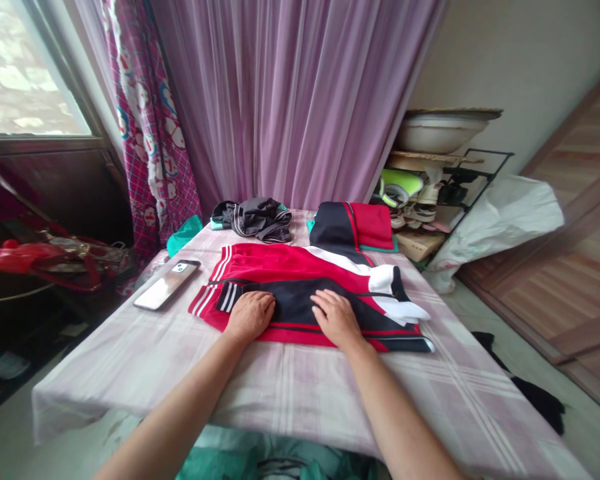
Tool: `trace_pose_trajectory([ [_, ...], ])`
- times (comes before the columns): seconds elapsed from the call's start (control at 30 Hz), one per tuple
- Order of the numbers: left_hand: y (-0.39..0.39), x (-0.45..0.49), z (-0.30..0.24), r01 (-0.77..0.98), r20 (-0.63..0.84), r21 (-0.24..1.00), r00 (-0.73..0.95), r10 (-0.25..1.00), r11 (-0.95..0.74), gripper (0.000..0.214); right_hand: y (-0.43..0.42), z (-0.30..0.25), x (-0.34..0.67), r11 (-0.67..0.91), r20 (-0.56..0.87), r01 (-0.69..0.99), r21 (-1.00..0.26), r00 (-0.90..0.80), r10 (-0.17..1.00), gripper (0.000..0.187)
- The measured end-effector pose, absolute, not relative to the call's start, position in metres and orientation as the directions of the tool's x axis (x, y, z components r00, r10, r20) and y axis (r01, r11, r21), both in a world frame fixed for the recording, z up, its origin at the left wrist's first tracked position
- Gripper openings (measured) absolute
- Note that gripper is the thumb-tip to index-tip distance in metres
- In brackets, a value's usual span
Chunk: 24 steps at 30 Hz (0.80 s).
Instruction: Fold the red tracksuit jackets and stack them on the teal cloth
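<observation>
A red, navy and white zip jacket lies on the table with its striped hem to the left and its white collar to the right. One dark sleeve is laid lengthwise across it, the striped cuff near the hem. My left hand rests on this sleeve just beside the cuff, palm down and open. Farther right, my right hand lies on the same sleeve with its fingers apart. Neither hand grips the cloth; both press on it from above.
A phone lies left of the jacket on the checked tablecloth. Behind are a crumpled dark garment and a folded red and navy garment. A shoe rack and a white sack stand to the right.
</observation>
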<state>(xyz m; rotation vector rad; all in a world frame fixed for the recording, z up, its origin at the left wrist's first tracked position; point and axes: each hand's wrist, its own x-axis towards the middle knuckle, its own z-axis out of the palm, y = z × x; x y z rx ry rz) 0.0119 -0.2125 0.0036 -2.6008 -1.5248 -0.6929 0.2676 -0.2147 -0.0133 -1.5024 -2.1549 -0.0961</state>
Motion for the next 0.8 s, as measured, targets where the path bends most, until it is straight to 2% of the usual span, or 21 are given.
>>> trace_pose_trajectory([
  [0.1, -0.214, 0.024, 0.009, 0.825, 0.399, 0.19, 0.43, 0.81, -0.532, 0.03, -0.218, -0.016, 0.252, 0.428, 0.363, 0.869, -0.249, -0.327, 0.873, 0.034],
  [0.27, -0.218, 0.061, 0.015, 0.769, 0.385, 0.205, 0.505, 0.772, -0.605, 0.028, -0.216, -0.022, 0.258, 0.446, 0.4, 0.854, -0.267, -0.323, 0.858, 0.033],
  [0.43, -0.217, 0.069, 0.011, 0.83, 0.283, 0.214, 0.453, 0.846, -0.516, 0.032, -0.215, -0.024, 0.261, 0.456, 0.424, 0.845, -0.281, -0.317, 0.849, 0.032],
  [0.57, -0.213, 0.053, 0.007, 0.833, 0.286, 0.222, 0.442, 0.85, -0.507, 0.033, -0.215, -0.021, 0.259, 0.455, 0.411, 0.837, -0.304, -0.316, 0.855, 0.031],
  [0.8, -0.215, 0.023, 0.003, 0.864, 0.34, 0.213, 0.372, 0.864, -0.456, 0.034, -0.212, -0.016, 0.28, 0.338, 0.402, 0.885, -0.32, -0.196, 0.894, 0.027],
])
